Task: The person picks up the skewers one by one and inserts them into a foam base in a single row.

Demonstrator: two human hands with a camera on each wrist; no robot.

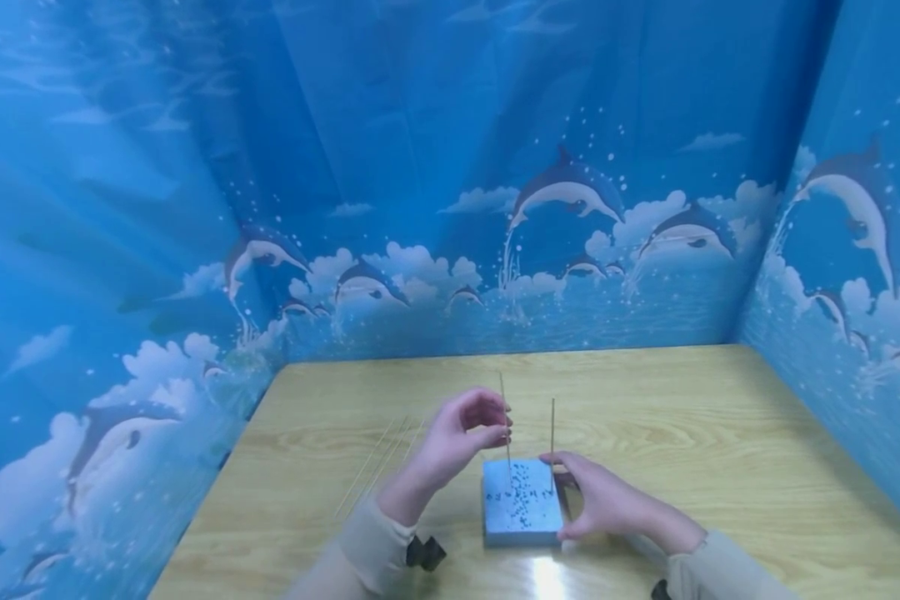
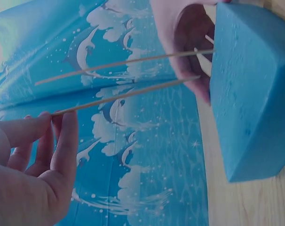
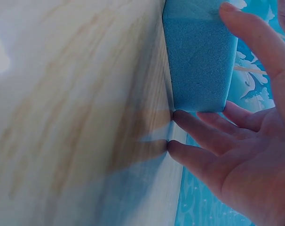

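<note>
My left hand point(image 1: 450, 437) pinches a thin wooden stick point(image 2: 128, 96) near its upper end between thumb and fingertips. The stick's pointed lower tip hangs just off the top face of a blue foam block point(image 1: 521, 540), as the left wrist view shows. Many small dark holes mark that face in a rough cross pattern. A second stick point(image 1: 552, 442) stands upright in the block near its right edge. My right hand point(image 1: 603, 496) grips the block from the right, thumb point(image 3: 250, 33) at its near side and fingers along the right and far sides.
Several loose sticks point(image 1: 378, 467) lie on the wooden table point(image 1: 682, 417) to the left, beside the left forearm. A blue dolphin-print curtain point(image 1: 420, 167) closes off the back and both sides of the table.
</note>
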